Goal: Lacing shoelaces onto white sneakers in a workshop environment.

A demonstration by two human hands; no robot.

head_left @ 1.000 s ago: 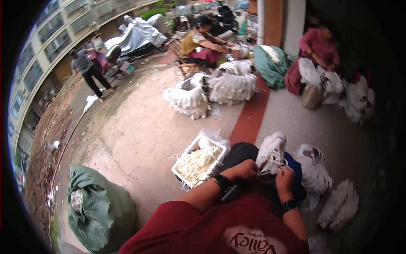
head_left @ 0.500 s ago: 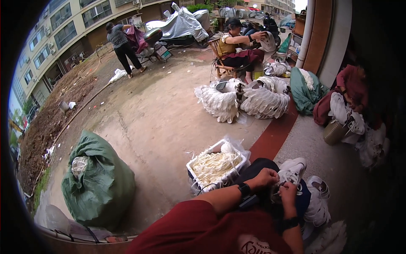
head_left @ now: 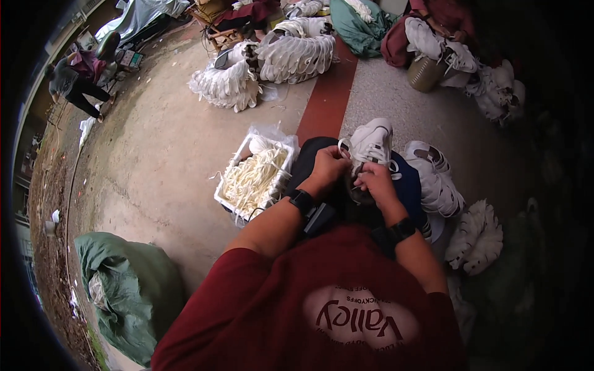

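A white lace-up shoe (head_left: 375,137) rests on my lap, its toe pointing away from me. My left hand (head_left: 330,168) is at the left side of its lacing, fingers pinched on a white shoelace (head_left: 344,147) that loops up above them. My right hand (head_left: 376,180) is closed at the shoe's opening, by the upper eyelets. What its fingertips grip is too small to make out. Left of my knees stands a white plastic basket (head_left: 221,199) heaped with cream-white laces (head_left: 250,178). More white shoes (head_left: 433,179) are bunched right of my leg.
A stuffed green sack (head_left: 139,290) stands at lower left. Rings of white shoes (head_left: 297,59) lie on the ground ahead. Another green sack (head_left: 362,28) and a seated person (head_left: 448,21) with shoes are beyond. A further shoe bunch (head_left: 476,238) sits at right.
My view has tilted down and swung right, so everything sits higher and further left. Both hands stay at the shoe; a lace loop now shows above my left fingers.
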